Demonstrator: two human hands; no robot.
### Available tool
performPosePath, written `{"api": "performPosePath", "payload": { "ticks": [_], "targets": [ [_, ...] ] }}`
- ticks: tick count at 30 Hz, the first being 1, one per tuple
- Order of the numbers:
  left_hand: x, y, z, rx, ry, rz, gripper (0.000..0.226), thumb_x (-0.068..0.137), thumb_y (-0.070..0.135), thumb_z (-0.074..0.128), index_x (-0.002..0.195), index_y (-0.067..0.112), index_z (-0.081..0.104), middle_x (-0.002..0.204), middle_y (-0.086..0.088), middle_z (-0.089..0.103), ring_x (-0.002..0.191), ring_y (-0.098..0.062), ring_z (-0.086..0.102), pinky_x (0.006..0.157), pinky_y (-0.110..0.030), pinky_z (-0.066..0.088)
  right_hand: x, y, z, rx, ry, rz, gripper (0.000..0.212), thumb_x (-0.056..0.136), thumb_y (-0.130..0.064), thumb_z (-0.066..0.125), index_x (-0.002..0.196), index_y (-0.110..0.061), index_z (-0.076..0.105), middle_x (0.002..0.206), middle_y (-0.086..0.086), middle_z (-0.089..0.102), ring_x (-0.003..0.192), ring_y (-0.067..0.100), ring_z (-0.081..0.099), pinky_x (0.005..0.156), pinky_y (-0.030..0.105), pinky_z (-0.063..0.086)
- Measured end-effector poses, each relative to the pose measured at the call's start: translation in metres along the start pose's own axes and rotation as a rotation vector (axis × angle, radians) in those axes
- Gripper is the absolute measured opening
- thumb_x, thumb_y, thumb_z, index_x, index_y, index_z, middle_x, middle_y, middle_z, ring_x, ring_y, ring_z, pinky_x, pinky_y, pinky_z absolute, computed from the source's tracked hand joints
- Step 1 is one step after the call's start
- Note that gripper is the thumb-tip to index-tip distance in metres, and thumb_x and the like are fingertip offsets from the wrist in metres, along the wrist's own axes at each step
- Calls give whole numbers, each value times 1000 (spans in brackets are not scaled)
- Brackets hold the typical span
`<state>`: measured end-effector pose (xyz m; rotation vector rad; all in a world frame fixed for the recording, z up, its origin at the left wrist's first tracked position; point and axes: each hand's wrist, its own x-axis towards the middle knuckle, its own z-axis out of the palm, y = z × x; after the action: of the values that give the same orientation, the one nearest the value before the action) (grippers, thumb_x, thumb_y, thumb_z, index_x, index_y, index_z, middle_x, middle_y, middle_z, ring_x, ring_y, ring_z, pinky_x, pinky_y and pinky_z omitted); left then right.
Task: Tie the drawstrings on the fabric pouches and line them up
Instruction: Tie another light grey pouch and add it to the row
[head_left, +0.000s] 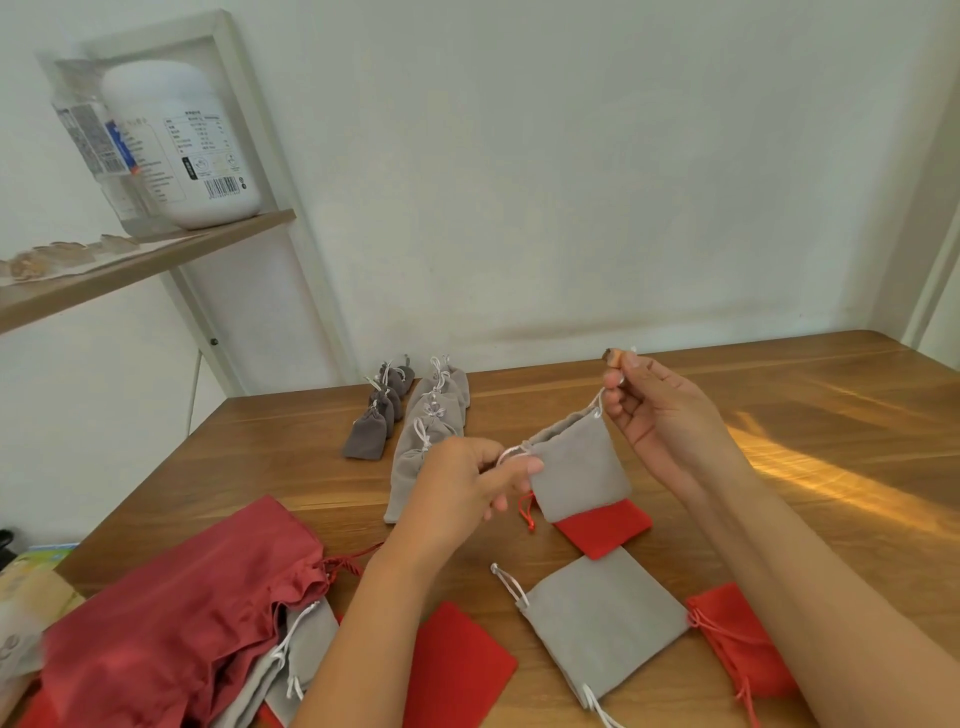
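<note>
1. Hands raise a light grey velvet drawstring pouch (576, 470) above a brown wooden table (779, 415). The pouch mouth is only slightly gathered and the body hangs flat; what is inside cannot be seen.
2. The left hand (467, 483) pinches the white cord loop (511, 453) at the pouch's left corner, thumb against curled fingers.
3. The right hand (660, 410), held higher, pinches the white cord end (597, 402) at the right corner with closed fingertips.
4. Directly below lies a flat bright red fabric pouch (605, 527), partly hidden by the held one, its red cord trailing left.
5. Nearer the person lie a second flat grey pouch (602, 621) with loose white cords, a red pouch by the right forearm (737, 639) and a red pouch by the left forearm (457, 665).
6. Two rows run side by side at the table's far end. They are a row of small dark grey pouches (376, 415), cinched shut, and a row of light grey pouches tied with white bows (431, 431), overlapping in line. Their contents do not show.
7. At near left slumps a large dark red satin drawstring bag (171, 608), mouth gathered, with more grey pouches (306, 644) tucked partly under its edge.
8. A wooden shelf (145, 260) at left carries a white plastic jar (187, 145) with a printed label and a clear bottle (88, 135) just beside it.
</note>
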<state>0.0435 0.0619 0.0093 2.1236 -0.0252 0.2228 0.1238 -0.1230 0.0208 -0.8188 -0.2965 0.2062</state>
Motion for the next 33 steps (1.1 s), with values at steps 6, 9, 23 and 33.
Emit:
{"api": "performPosePath", "payload": {
  "ticks": [6, 9, 23, 33],
  "targets": [
    [4, 5, -8, -417, 153, 22, 43, 101, 27, 41, 64, 14, 57, 66, 4, 60, 65, -9, 55, 59, -20, 44, 5, -1, -9, -24, 22, -14, 15, 96, -18, 46, 87, -13, 57, 67, -5, 59, 48, 3, 42, 43, 13, 34],
    [8, 5, -13, -795, 231, -48, 41, 100, 14, 44, 60, 10, 50, 91, 0, 69, 78, -9, 59, 70, -23, 45, 7, 1, -12, 39, 23, 16, 18, 99, -17, 42, 87, -14, 55, 67, -7, 57, 43, 2, 37, 40, 12, 29],
    [19, -9, -24, -1598, 342, -228, 33, 96, 3, 43, 67, 9, 58, 80, -3, 70, 72, -15, 68, 75, -29, 45, 12, 12, -20, 167, 170, -5, 20, 100, -16, 41, 85, -13, 55, 57, -7, 53, 48, 2, 43, 48, 12, 36],
    [23, -9, -11, -1463, 260, -343, 20, 99, 6, 43, 92, 7, 62, 74, -4, 68, 78, -16, 69, 90, -35, 51, 2, 22, -5, 309, -12, 198, 12, 88, -19, 50, 83, -11, 56, 50, -4, 46, 73, 13, 69, 86, 45, 55]
  ]
}}
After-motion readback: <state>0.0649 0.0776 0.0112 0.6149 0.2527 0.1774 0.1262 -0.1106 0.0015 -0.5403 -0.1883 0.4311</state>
